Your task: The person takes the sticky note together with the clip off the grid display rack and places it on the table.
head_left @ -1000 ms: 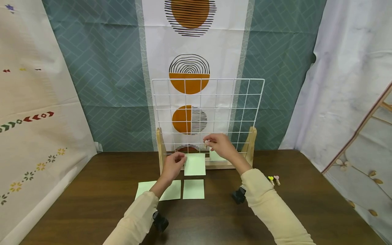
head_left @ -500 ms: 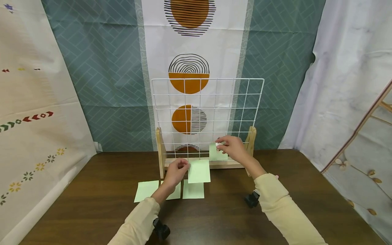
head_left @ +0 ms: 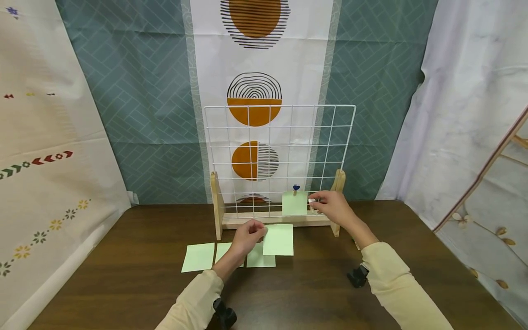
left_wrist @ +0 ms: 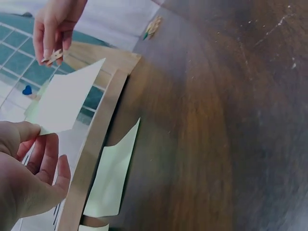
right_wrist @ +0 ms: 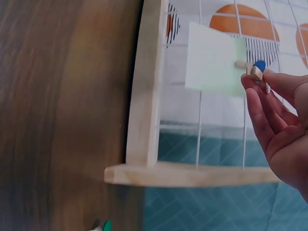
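Note:
My left hand (head_left: 247, 238) pinches a pale green paper note (head_left: 279, 241) by its left edge, raised in front of the stand's base. In the right wrist view, my right hand (right_wrist: 284, 113) holds a small wooden clothespin (right_wrist: 257, 73) between thumb and fingers; its white top (head_left: 311, 200) shows in the head view. A second green note (head_left: 294, 205) hangs on the white wire grid (head_left: 280, 106), fastened at its top by a clothespin with a dark blue heart (head_left: 296, 188). My right fingertips are just right of that hanging note.
Several more green notes (head_left: 198, 258) lie in a row on the dark wooden table (head_left: 103, 275). Wooden feet (head_left: 216, 206) hold the grid upright. Loose clothespins (left_wrist: 153, 27) lie on the table at the right. A patterned cloth (head_left: 156, 91) hangs behind.
My left hand has moved right and nearer with its note. The right hand has moved right with the clothespin, bringing the hanging note and its blue heart clothespin into sight.

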The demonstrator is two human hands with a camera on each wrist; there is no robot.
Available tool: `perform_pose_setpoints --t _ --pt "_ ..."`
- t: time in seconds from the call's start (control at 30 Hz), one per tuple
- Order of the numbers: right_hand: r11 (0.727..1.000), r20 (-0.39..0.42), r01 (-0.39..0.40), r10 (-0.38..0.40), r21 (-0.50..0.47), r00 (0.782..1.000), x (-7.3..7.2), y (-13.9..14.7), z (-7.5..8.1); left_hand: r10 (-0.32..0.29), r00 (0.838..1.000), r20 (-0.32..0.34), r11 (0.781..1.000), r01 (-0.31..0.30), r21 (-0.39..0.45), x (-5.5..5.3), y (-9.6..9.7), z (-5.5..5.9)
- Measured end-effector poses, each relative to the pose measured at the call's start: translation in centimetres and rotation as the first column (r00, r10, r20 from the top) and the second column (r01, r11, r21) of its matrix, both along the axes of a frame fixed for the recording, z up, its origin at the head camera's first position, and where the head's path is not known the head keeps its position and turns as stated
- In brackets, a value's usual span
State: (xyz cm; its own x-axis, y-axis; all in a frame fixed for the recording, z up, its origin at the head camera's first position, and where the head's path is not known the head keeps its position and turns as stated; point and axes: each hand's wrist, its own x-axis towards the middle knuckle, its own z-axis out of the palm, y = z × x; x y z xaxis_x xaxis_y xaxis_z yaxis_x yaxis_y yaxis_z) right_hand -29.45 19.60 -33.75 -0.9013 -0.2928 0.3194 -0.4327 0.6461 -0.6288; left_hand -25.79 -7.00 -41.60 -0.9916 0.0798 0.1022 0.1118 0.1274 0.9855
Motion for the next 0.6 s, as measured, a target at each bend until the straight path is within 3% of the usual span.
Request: perform_pose_setpoints --t 0.17,0.3,0.6 --pt "1.000 -0.018 0.018 -0.017 0.014 1.000 0.3 1.9 -0.4 -0.043 0.999 -0.010 0.999 0.043 -0.007 0.2 0.7 -0.3" --pt "0.999 -0.056 0.038 -0.037 0.022 0.998 0.5 3.6 -0.7 -0.073 0.997 -0.015 0.997 0.073 -0.002 0.9 1.6 0.1" --pt "0.990 -0.051 0.126 -0.123 0.058 0.991 1.0 7.1 -1.9 -0.072 0.997 -0.005 0.993 0.072 -0.090 0.4 2.4 -1.6"
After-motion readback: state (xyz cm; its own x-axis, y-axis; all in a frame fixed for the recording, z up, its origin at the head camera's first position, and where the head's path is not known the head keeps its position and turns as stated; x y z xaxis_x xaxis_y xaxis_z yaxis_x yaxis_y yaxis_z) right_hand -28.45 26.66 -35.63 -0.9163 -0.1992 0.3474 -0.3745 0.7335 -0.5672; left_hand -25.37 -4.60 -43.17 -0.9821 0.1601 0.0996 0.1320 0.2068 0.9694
